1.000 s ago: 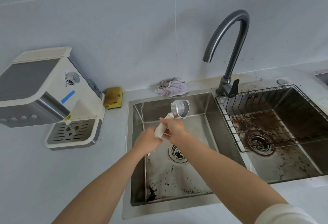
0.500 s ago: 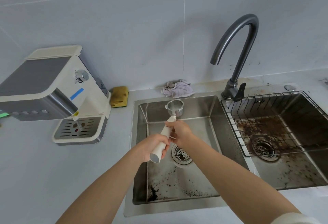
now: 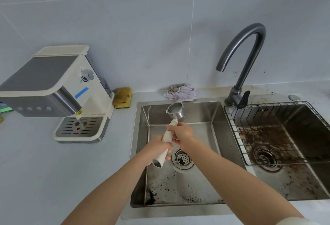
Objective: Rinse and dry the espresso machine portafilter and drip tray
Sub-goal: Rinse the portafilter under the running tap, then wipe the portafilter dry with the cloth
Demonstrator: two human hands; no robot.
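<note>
Two hands are close together on one thing, the portafilter [image 3: 175, 112], and they hold it over the left bowl of the sink [image 3: 205, 112]. The left hand [image 3: 157, 149] grips the low end of the white handle. The right hand [image 3: 182, 133] holds the handle higher up, near the metal cup, which points to the back wall. The drip tray [image 3: 79, 129] sits on the espresso machine [image 3: 53, 85], on the counter to the left, and I think it has not been washed yet. No water shows at the tap [image 3: 250, 46], and its spout hangs to the right of the metal cup, so the cup may miss the water if it is not moved over. A wet handle could slip and bang into the sink. The dark specks [image 3: 166, 187] on the sink floor could make the cup dirty if it touches them. The cloth [image 3: 181, 92] behind the sink is near for drying. I can read no brand name. The blue tape [image 3: 81, 92] on the machine has no words, and the yellow sticker [image 3: 79, 112] is too small to read.
</note>
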